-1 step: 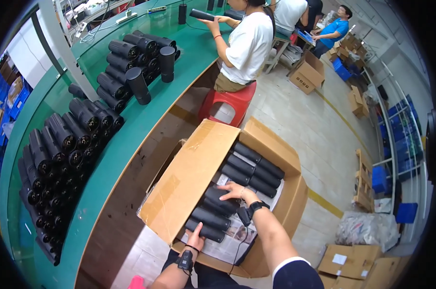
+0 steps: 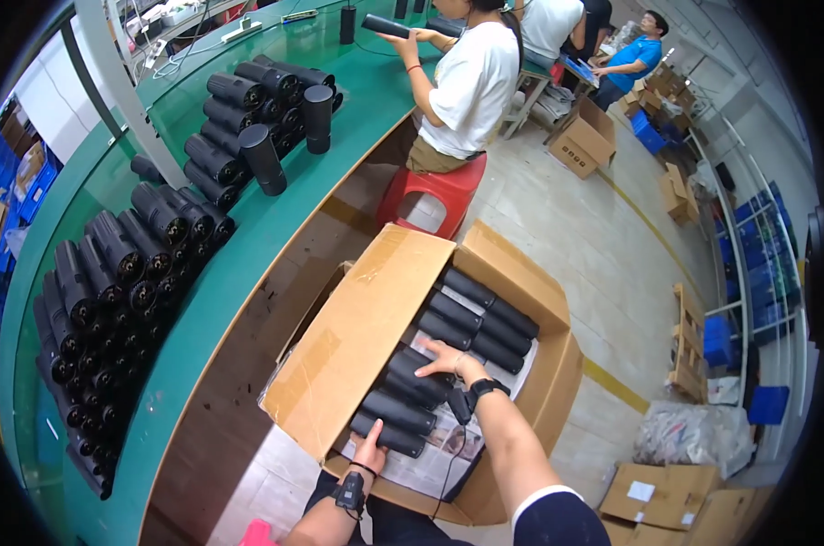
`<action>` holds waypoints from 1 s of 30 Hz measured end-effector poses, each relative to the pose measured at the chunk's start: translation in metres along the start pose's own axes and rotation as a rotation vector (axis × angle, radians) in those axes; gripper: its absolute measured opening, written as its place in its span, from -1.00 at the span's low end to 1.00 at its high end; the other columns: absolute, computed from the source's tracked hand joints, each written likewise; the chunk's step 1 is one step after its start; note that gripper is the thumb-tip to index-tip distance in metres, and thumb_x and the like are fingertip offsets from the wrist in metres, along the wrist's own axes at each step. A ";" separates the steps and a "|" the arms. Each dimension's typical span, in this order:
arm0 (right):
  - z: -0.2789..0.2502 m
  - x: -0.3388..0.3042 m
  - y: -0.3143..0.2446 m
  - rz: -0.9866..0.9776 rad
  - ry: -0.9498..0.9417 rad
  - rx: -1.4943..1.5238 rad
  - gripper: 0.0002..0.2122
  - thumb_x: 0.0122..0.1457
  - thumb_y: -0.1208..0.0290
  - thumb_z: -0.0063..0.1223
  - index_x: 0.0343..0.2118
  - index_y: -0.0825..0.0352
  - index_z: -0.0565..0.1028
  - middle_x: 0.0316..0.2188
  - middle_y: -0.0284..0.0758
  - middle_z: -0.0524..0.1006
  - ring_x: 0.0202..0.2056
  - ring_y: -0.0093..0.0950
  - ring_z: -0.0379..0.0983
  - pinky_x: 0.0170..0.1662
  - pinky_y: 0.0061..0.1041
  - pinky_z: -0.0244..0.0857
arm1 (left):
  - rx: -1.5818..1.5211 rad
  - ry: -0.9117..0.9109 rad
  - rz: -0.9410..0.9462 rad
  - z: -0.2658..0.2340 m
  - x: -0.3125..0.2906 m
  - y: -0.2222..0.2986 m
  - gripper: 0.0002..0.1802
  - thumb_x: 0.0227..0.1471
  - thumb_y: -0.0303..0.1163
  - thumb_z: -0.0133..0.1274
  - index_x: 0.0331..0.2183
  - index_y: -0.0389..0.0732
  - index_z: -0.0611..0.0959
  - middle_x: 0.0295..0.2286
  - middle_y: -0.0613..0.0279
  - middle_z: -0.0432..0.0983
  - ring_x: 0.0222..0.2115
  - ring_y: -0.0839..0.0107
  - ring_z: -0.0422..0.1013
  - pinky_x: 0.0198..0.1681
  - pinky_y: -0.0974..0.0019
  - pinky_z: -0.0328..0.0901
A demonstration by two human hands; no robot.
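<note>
Rows of matte black cylinders (image 2: 399, 411) lie on their sides in an open cardboard box (image 2: 357, 341) in front of me. My left hand (image 2: 369, 449) is closed around the left end of the nearest cylinder (image 2: 398, 440), its thumb on top. Farther in, my right hand (image 2: 446, 358) rests over another black cylinder (image 2: 412, 366) with thumb and forefinger spread apart. Its remaining fingers are partly hidden. Each wrist carries a small black strapped device, and a thin cable hangs by the right one. Printed paper (image 2: 448, 437) lines the box under the cylinders.
Left of the box curves a green-topped workbench (image 2: 203, 314), piled with black cylinders (image 2: 111, 273); two stand upright. A co-worker in white sits on a red stool (image 2: 439, 196), holding a black cylinder (image 2: 386, 25). Cartons (image 2: 653, 496) and a plastic-wrapped bundle (image 2: 694, 432) lie at right.
</note>
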State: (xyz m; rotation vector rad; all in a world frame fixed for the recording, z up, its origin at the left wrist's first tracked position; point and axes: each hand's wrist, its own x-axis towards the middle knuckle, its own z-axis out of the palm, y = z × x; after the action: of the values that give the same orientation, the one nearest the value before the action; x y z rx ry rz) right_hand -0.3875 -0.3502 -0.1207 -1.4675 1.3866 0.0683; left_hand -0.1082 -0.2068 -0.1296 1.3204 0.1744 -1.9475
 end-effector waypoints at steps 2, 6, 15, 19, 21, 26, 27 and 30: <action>0.003 -0.001 -0.001 0.182 0.045 0.407 0.06 -0.27 -0.07 0.37 0.29 0.09 -0.04 0.23 0.03 0.07 0.25 -0.13 0.00 0.26 -0.31 -0.07 | 0.011 -0.023 0.006 0.000 0.001 0.002 -0.10 -0.06 -0.30 0.24 0.19 -0.02 0.05 0.03 0.19 0.30 0.03 0.20 0.28 0.01 0.09 0.28; 0.000 0.006 -0.026 0.221 -0.072 0.187 0.15 -0.32 0.07 0.45 0.29 0.27 -0.12 0.25 -0.01 0.04 0.26 -0.20 -0.02 0.26 -0.35 -0.08 | 0.059 -0.158 -0.019 -0.006 0.014 0.005 0.08 -0.06 -0.31 0.24 0.21 -0.23 -0.19 0.17 0.17 0.05 0.08 0.19 0.19 0.14 0.23 0.15; 0.034 -0.031 0.009 0.170 -0.302 0.955 -0.12 -0.17 0.35 0.38 0.23 0.32 0.08 0.14 -0.27 0.28 0.14 -0.40 0.17 0.20 -0.41 0.04 | -0.024 -0.257 0.018 -0.013 0.027 0.003 -0.07 -0.09 -0.39 0.24 0.18 0.02 0.01 0.08 0.14 0.15 0.11 0.15 0.13 0.16 -0.02 0.09; 0.062 -0.022 0.041 0.009 -0.481 1.254 -0.15 -0.17 0.37 0.37 0.20 0.37 0.11 0.12 -0.32 0.30 0.10 -0.46 0.21 0.19 -0.41 0.05 | -0.015 -0.242 0.021 0.008 0.013 0.007 -0.06 -0.08 -0.34 0.23 0.19 -0.01 -0.01 0.09 0.09 0.13 0.10 0.12 0.14 0.14 -0.05 0.11; 0.056 -0.032 0.020 0.147 -0.224 0.991 -0.13 -0.12 0.39 0.28 0.25 0.39 0.01 0.24 -0.29 0.13 0.22 -0.44 0.04 0.28 -0.42 -0.16 | -0.002 -0.207 0.061 0.008 0.011 0.013 0.02 -0.09 -0.32 0.24 0.22 -0.01 -0.08 0.13 0.07 0.08 0.13 0.10 0.10 0.15 -0.04 0.10; 0.038 -0.039 0.018 -0.025 -0.354 1.085 -0.05 -0.10 0.14 0.33 0.25 0.43 -0.03 0.21 -0.24 0.15 0.20 -0.44 0.08 0.23 -0.46 -0.03 | 0.011 -0.310 0.025 0.018 0.015 0.009 -0.08 -0.04 -0.27 0.18 0.20 -0.01 -0.04 0.09 0.06 0.14 0.08 0.12 0.17 0.08 0.03 0.21; 0.035 -0.038 0.019 -0.046 -0.365 1.118 -0.03 -0.14 0.12 0.35 0.25 0.45 -0.02 0.20 -0.25 0.17 0.18 -0.44 0.12 0.23 -0.46 -0.02 | 0.004 -0.314 0.030 0.018 0.019 0.004 -0.15 -0.02 -0.27 0.16 0.17 0.03 0.01 0.05 0.10 0.19 0.05 0.16 0.21 0.06 0.05 0.24; 0.040 -0.027 0.020 -0.079 -0.373 1.172 0.03 -0.20 0.13 0.40 0.26 0.42 -0.04 0.21 -0.28 0.14 0.20 -0.48 0.06 0.25 -0.53 -0.11 | -0.069 -0.365 0.026 0.005 0.028 -0.003 -0.19 0.01 -0.20 0.14 0.17 0.06 0.05 0.03 0.15 0.23 0.03 0.20 0.25 0.04 0.07 0.26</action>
State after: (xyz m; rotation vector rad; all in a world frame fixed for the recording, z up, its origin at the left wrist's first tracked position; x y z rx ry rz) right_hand -0.3876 -0.2993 -0.1329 -0.4723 0.7816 -0.4349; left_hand -0.1187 -0.2218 -0.1519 0.8991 0.0436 -2.1026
